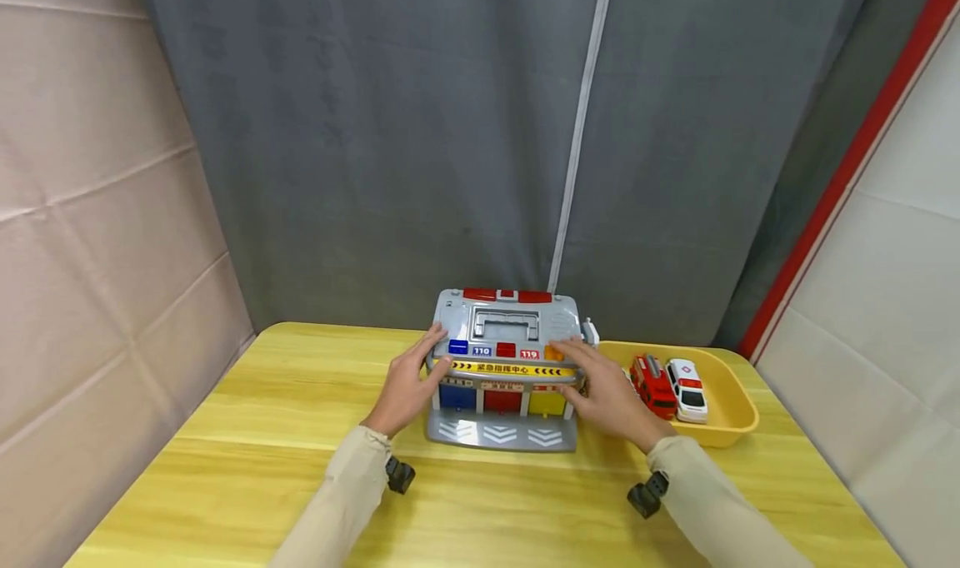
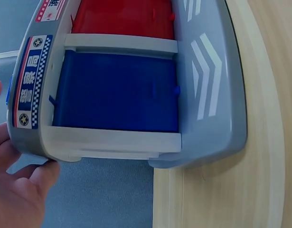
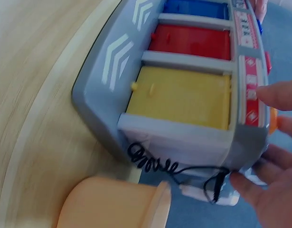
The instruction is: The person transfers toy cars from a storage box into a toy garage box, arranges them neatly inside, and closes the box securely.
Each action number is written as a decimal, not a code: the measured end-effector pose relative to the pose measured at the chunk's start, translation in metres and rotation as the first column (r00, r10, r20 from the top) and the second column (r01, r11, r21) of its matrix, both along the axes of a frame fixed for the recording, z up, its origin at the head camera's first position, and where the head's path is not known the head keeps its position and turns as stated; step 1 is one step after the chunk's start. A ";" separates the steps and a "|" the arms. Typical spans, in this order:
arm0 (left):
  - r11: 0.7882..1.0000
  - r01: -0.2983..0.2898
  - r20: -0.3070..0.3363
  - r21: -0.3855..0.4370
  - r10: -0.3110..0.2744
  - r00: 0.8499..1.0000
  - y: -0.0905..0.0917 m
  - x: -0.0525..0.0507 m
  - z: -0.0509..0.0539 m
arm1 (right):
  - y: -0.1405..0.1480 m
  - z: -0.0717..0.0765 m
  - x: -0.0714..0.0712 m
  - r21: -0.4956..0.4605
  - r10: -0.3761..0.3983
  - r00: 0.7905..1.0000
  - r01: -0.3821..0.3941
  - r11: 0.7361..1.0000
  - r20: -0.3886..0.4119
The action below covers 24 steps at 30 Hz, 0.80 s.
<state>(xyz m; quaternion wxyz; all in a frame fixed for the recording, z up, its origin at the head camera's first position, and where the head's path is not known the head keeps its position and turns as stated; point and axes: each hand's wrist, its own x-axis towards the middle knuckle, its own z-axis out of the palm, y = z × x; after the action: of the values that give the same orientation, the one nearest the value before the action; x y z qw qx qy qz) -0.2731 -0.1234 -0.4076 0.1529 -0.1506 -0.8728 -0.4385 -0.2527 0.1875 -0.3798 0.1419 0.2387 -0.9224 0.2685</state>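
Observation:
A grey toy rescue station point(image 1: 498, 368) stands on the table with its front towards me. It has blue, red and yellow garage doors and a carrying handle point(image 1: 506, 326) folded into the roof. My left hand point(image 1: 408, 389) touches the roof's left edge, its thumb over the yellow front strip. At the right front corner, my right hand point(image 1: 607, 389) rests with spread fingers beside the orange button point(image 1: 553, 352). In the right wrist view, one fingertip meets the side wall near a black coiled cord point(image 3: 155, 164). Part of the left hand lies outside the left wrist view.
A yellow bin point(image 1: 727, 393) sits right of the station, beyond my right hand. It holds a red toy fire engine point(image 1: 654, 385) and a white toy ambulance point(image 1: 687, 389). A grey curtain point(image 1: 375, 176) hangs behind the wooden table point(image 1: 300, 418).

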 end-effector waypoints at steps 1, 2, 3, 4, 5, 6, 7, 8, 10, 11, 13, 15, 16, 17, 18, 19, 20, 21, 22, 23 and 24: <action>1.000 -0.002 0.002 0.006 0.002 1.000 0.000 0.000 0.000 | 0.001 0.000 -0.001 -0.006 0.006 1.000 -0.006 1.000 0.005; 1.000 -0.005 0.005 0.007 0.005 1.000 0.000 -0.001 -0.001 | 0.001 0.000 -0.001 -0.009 0.013 1.000 -0.013 1.000 0.010; 1.000 -0.011 0.014 0.010 0.011 1.000 0.000 -0.001 -0.001 | 0.002 -0.001 -0.002 -0.013 0.020 1.000 -0.020 1.000 0.016; 1.000 -0.014 0.015 0.013 0.014 1.000 0.000 -0.001 -0.002 | 0.003 -0.001 -0.003 -0.017 0.024 0.999 -0.024 1.000 0.024; 1.000 -0.017 0.019 0.018 0.017 1.000 0.000 -0.001 -0.002 | 0.004 -0.001 -0.003 -0.020 0.030 0.999 -0.029 0.999 0.026; 1.000 -0.017 0.021 0.019 0.016 1.000 0.000 -0.002 -0.003 | 0.004 -0.002 -0.004 -0.020 0.032 0.999 -0.032 0.999 0.027; 1.000 -0.016 0.022 0.024 0.015 1.000 0.001 -0.002 -0.003 | 0.005 -0.002 -0.004 -0.022 0.034 0.999 -0.033 0.999 0.028; 0.999 -0.014 0.022 0.029 0.013 1.000 0.001 -0.002 -0.003 | 0.006 -0.002 -0.005 -0.025 0.035 0.999 -0.034 0.999 0.027; 0.999 -0.010 0.016 0.041 0.010 1.000 0.002 -0.003 -0.004 | 0.008 -0.003 -0.005 -0.031 0.033 0.999 -0.033 0.999 0.025; 0.999 -0.009 0.013 0.045 0.008 1.000 0.002 -0.004 -0.004 | 0.009 -0.003 -0.006 -0.033 0.033 0.999 -0.033 0.999 0.021; 0.998 -0.007 0.009 0.058 0.006 1.000 0.003 -0.005 -0.004 | 0.010 -0.004 -0.006 -0.039 0.031 0.999 -0.031 0.999 0.015; 0.998 -0.008 0.008 0.064 0.007 1.000 0.003 -0.005 -0.004 | 0.009 -0.006 -0.005 -0.033 0.028 1.000 -0.028 0.999 0.001; 0.998 -0.008 0.010 0.067 0.008 1.000 0.003 -0.005 -0.004 | 0.009 -0.006 -0.005 -0.024 0.026 1.000 -0.027 0.999 -0.009; 0.998 -0.012 0.016 0.068 0.011 1.000 0.003 -0.004 -0.004 | 0.008 -0.008 -0.005 -0.012 0.024 1.000 -0.025 1.000 -0.020; 0.997 -0.014 0.022 0.072 0.013 1.000 0.002 -0.004 -0.005 | 0.008 -0.009 -0.004 0.002 0.021 0.999 -0.021 1.000 -0.026; 0.997 -0.016 0.028 0.075 0.014 1.000 0.002 -0.003 -0.005 | 0.007 -0.010 -0.004 0.014 0.018 0.999 -0.018 1.000 -0.034; 0.997 -0.018 0.031 0.076 0.016 0.999 0.002 -0.002 -0.005 | 0.006 -0.011 -0.004 0.024 0.016 0.999 -0.015 1.000 -0.040; 0.997 -0.020 0.036 0.079 0.017 0.999 0.001 -0.002 -0.006 | 0.006 -0.011 -0.004 0.031 0.014 0.999 -0.013 0.999 -0.044; 0.996 -0.020 0.040 0.082 0.017 0.999 0.001 -0.001 -0.006 | 0.005 -0.012 -0.003 0.034 0.013 0.999 -0.012 0.999 -0.043; 0.996 -0.021 0.044 0.085 0.018 0.999 0.001 0.000 -0.006 | 0.005 -0.012 -0.002 0.034 0.012 0.999 -0.011 0.999 -0.039; 0.996 -0.020 0.046 0.088 0.016 0.999 0.000 0.000 -0.006 | 0.004 -0.013 -0.002 0.032 0.012 0.999 -0.011 0.999 -0.033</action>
<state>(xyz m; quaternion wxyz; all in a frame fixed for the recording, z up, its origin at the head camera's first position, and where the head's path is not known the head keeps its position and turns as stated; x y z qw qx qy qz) -0.2728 -0.1231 -0.4139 0.1438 -0.1257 -0.8570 -0.4785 -0.2547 0.1916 -0.3924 0.1520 0.2504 -0.9227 0.2507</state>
